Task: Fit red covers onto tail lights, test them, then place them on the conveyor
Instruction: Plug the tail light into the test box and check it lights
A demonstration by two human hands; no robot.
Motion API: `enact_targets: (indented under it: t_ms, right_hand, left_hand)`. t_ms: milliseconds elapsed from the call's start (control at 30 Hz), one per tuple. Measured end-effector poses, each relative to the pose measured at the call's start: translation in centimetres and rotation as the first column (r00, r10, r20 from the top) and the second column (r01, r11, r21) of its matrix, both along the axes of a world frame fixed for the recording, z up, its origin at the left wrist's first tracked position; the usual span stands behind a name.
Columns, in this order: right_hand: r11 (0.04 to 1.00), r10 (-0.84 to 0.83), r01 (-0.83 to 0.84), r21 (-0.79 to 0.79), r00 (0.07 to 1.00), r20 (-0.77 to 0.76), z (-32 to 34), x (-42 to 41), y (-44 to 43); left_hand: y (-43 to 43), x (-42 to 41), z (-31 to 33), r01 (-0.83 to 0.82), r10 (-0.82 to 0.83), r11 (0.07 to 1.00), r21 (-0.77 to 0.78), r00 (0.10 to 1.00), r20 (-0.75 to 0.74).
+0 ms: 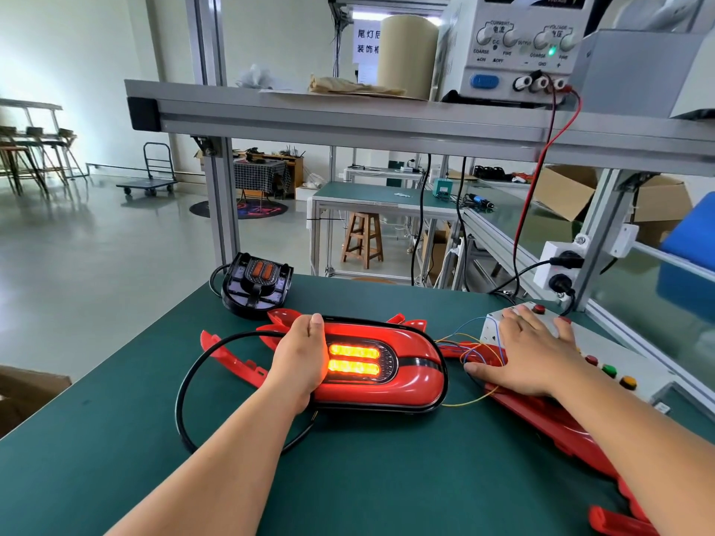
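The tail light [410,365] lies flat at the middle of the green table [116,439], red cover on, glowing red with two amber bars lit. The left hand [300,353] grips its 9 o'clock end, thumb [316,323] laid along the far rim, the other fingers out of sight, forearm stretched straight out from the near edge.

At 3 o'clock the right hand [530,353] lies flat and spread, palm down, holding nothing, fingertips on a grey switch box [490,326] (a red button [537,308] sits just beyond them), the heel of the hand over loose red covers [541,413]. More covers [232,359] lie at 9 o'clock, and a black cable [185,381] loops there.

An uncovered light [255,284] sits at 11 o'clock. At 1 o'clock, on the shelf, a power supply [514,44] reads CURRENT, VOLTAGE, COARSE, FINE, GND. A paper sign [365,42] shows 尾灯 and 装饰.
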State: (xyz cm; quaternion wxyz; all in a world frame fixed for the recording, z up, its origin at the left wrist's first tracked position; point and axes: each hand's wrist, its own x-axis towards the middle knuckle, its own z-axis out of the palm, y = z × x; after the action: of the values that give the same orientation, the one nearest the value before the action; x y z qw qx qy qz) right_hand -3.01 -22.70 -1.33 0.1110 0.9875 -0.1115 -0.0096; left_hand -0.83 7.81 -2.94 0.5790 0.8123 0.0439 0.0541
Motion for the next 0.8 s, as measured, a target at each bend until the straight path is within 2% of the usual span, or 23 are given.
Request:
enact_targets:
  t_ms: [500, 800]
  right_hand:
    - [1.0, -0.008, 0.008, 0.009, 1.0, 0.003, -0.12, 0.11, -0.05]
    - [0.998, 0.005, -0.006, 0.06, 1.0, 0.02, -0.37, 0.08, -0.11]
  left_hand:
    - [0.01, 0.04, -0.06, 0.005, -0.005, 1.0, -0.002, 1.0, 0.007]
    - [0.05, 0.55, -0.72, 0.015, -0.014, 0.998, -0.054, 1.0, 0.006]
